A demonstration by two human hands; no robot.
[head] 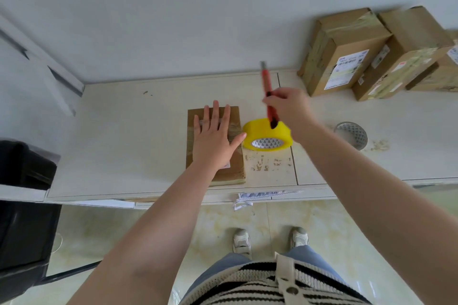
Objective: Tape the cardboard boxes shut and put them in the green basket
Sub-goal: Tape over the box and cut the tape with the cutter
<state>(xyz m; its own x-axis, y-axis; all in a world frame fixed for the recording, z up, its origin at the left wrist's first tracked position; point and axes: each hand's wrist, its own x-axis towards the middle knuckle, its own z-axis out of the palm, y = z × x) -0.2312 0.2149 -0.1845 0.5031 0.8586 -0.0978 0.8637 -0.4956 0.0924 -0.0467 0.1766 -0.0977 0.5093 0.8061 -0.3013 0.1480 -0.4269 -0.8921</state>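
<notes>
Pale counter with flat cardboard box, yellow tape roll, stacked boxes.

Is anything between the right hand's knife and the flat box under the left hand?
Yes. The yellow tape roll stands beside the flat box, directly under the right hand gripping the red knife. The left hand covers the box top.
</notes>
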